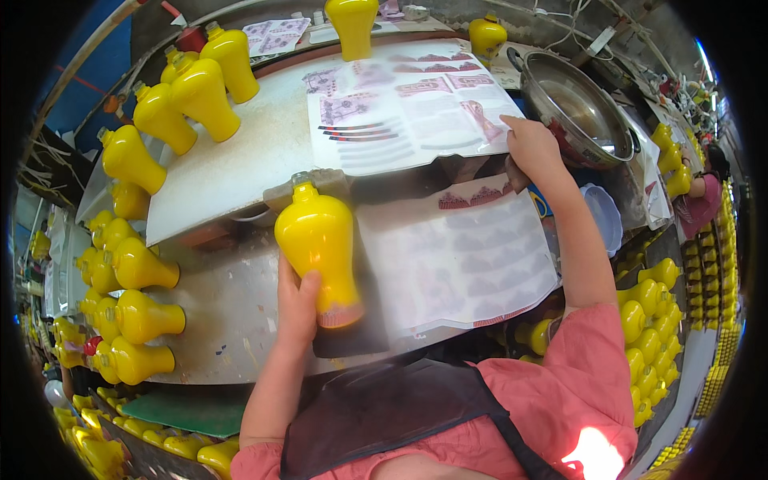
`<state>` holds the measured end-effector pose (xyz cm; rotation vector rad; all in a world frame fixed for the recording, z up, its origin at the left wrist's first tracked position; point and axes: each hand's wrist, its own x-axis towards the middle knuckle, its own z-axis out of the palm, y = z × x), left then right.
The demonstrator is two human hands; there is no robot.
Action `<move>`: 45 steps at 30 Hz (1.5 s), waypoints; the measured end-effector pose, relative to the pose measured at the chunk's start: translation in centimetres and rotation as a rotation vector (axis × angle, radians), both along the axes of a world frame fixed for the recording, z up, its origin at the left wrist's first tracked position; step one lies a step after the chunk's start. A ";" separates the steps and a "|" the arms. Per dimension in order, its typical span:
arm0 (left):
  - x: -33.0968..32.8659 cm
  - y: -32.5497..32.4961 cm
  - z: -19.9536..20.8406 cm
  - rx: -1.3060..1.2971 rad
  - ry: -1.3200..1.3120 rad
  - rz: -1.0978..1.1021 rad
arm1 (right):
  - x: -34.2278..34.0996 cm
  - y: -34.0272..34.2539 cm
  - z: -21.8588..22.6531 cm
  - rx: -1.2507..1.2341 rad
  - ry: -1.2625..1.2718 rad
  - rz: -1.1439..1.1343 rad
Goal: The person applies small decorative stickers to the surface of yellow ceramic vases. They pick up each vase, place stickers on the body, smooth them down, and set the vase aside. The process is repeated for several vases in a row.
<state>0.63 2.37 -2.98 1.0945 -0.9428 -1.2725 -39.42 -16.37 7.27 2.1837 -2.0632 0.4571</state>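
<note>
Mid-frame, the left hand has its grip around a yellow vase, seemingly only its base patterned and the body left plain, while the right hand, upper right, meets a printed sheet's edge, whether pinching I can't tell.

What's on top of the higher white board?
The white board has a printed sheet and yellow vases on top. The right hand is at the sheet's edge. The sheet hides what's under it.
</note>
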 end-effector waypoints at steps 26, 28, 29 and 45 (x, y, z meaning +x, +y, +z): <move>0.1 -1.2 3.0 -0.004 0.218 -0.093 | 4.0 4.7 1.2 0.217 -0.511 0.436; 0.0 -1.2 3.1 0.006 0.221 -0.089 | 7.6 5.0 3.9 0.501 -0.628 0.316; -0.1 -1.1 3.2 0.006 0.217 -0.084 | 9.6 5.0 5.0 0.632 -0.706 0.327; 1.5 -3.4 4.8 -0.114 -0.256 0.085 | 23.3 15.6 1.7 -0.347 0.228 0.995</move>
